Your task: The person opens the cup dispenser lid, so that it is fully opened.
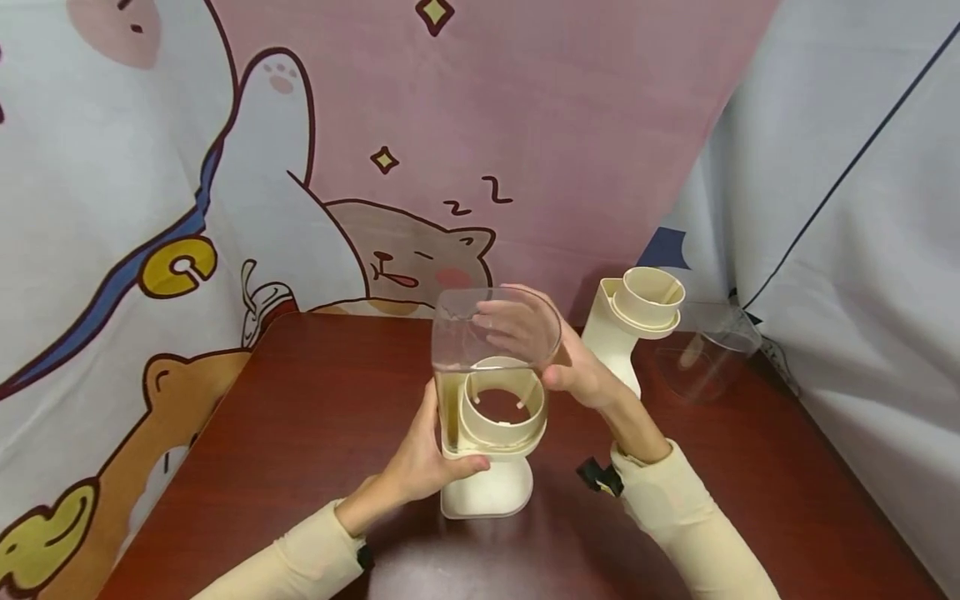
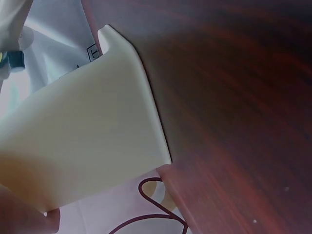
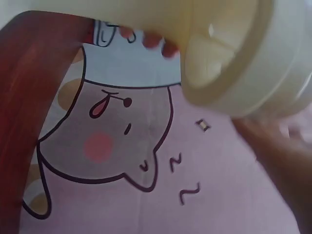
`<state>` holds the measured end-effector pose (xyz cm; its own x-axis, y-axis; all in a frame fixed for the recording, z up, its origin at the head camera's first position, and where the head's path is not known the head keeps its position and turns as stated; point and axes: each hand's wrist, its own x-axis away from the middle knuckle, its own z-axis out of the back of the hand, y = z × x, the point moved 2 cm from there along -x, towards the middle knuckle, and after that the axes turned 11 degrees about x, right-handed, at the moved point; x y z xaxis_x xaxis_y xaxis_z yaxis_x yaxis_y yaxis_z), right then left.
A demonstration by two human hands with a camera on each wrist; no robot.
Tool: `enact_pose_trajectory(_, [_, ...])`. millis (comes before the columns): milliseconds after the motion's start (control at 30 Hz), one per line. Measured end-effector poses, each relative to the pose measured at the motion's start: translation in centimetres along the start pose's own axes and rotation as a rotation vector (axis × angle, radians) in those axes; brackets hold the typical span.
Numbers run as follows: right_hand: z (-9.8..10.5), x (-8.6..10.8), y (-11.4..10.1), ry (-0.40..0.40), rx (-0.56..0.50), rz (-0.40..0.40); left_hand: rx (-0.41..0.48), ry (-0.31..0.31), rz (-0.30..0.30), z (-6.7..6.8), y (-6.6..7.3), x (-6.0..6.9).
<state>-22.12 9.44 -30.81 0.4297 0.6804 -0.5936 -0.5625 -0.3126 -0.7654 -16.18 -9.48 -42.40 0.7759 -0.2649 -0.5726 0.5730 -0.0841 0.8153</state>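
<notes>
A cream plastic stand (image 1: pixel 487 492) with a round collar is upright on the table in the head view. My left hand (image 1: pixel 427 454) grips its left side just below the collar, thumb across the front. Above the collar, my right hand (image 1: pixel 581 371) holds a clear plastic container (image 1: pixel 459 329), fingers behind it and thumb at its right side. The container's lower edge meets or overlaps the collar; whether it is seated cannot be told. In the left wrist view the stand (image 2: pixel 92 112) fills much of the frame. The right wrist view shows the collar (image 3: pixel 243 63) close up, blurred.
A second cream stand (image 1: pixel 615 346) is at the back right of the dark red table (image 1: pixel 315 433). Beside it lies another clear container (image 1: pixel 708 358). A printed cloth (image 1: pixel 570 125) hangs behind the table, and a dark cord (image 1: pixel 847 167) runs down at right.
</notes>
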Motion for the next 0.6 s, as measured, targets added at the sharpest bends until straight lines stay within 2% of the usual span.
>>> enact_pose_trajectory(100, [0.6, -0.7, 0.28, -0.168, -0.033, -0.041, -0.003, 0.0, -0.003, 0.08, 0.03, 0.17])
enact_pose_trajectory(200, [0.81, -0.86, 0.35, -0.239, -0.044, -0.025, 0.0, -0.009, -0.002, 0.05, 0.05, 0.2])
enact_pose_trajectory(367, [0.85, -0.88, 0.32, -0.239, -0.065, -0.003, -0.007, -0.007, -0.01, 0.11, 0.07, 0.11])
enact_pose_trajectory(600, [0.8, -0.77, 0.4, -0.196, -0.072, 0.011, -0.02, -0.005, -0.02, 0.17, 0.04, -0.01])
